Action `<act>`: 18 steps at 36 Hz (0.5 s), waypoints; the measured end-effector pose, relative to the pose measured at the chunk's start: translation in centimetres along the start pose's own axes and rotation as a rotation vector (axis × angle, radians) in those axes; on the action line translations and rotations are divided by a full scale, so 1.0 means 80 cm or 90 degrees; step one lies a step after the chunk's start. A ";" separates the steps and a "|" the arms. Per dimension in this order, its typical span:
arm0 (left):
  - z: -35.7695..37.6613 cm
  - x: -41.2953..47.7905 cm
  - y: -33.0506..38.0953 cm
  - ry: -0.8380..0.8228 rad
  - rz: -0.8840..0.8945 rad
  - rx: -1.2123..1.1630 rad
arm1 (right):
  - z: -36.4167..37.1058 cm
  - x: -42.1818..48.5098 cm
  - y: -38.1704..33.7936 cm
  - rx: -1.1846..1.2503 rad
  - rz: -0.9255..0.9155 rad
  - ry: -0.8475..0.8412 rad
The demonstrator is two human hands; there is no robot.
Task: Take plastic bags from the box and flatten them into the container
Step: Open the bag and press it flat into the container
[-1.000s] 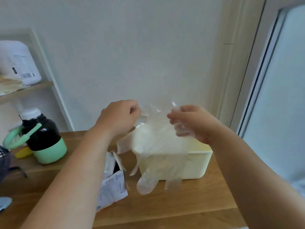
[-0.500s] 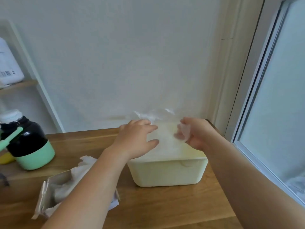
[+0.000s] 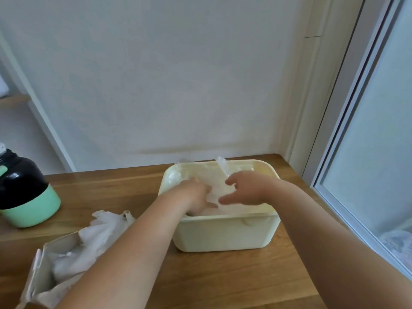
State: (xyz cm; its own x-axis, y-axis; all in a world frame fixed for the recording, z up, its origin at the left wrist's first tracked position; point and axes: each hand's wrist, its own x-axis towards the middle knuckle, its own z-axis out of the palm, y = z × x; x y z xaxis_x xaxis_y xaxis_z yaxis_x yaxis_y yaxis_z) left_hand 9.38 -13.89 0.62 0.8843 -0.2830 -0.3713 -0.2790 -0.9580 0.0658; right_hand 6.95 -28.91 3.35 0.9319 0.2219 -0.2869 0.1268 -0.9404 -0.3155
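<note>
On the far right part of the wooden table [image 3: 223, 275], close to the white wall [image 3: 167, 85], stands the pale yellow container [image 3: 225, 233], open at the top. Both hands are at its mouth. The left hand [image 3: 196, 196] reaches down inside it from the near left rim, palm down, its fingers lying on the clear plastic bags [image 3: 214, 186] that fill the container. Its grip is not closed round anything; the fingers press on the plastic, though their tips are partly hidden below the rim. The right hand [image 3: 247, 190] hovers just above the bags on the right side, its grip spread, thumb and fingers apart and pointing left toward the other hand. Whether it touches the plastic I cannot tell. A strip of clear plastic [image 3: 221, 166] sticks up at the far rim, just beyond the right hand's fingers.

At the near left of the table lies the cardboard box [image 3: 38, 277], open toward the container, with a crumpled bunch of more bags [image 3: 98, 233] spilling out of it, partly under the left forearm. Further left stands a black bottle [image 3: 22, 192] with a mint green base. Along the right edge runs a window frame [image 3: 347, 134].
</note>
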 end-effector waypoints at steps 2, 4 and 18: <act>0.001 0.001 0.000 -0.013 0.006 -0.030 | 0.006 0.006 0.005 -0.060 0.036 -0.089; 0.002 0.000 -0.006 -0.034 0.011 -0.080 | 0.014 0.014 0.012 -0.079 0.068 -0.128; -0.010 -0.027 -0.031 0.074 0.010 -0.002 | 0.019 0.019 0.029 -0.038 0.084 -0.072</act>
State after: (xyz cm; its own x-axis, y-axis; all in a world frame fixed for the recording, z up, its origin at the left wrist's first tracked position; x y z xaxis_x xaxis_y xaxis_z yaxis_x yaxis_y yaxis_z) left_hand 8.45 -10.94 2.02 0.9176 -0.3006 -0.2603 -0.2914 -0.9537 0.0742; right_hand 8.12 -30.35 0.79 0.8980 0.1196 -0.4235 0.0283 -0.9761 -0.2156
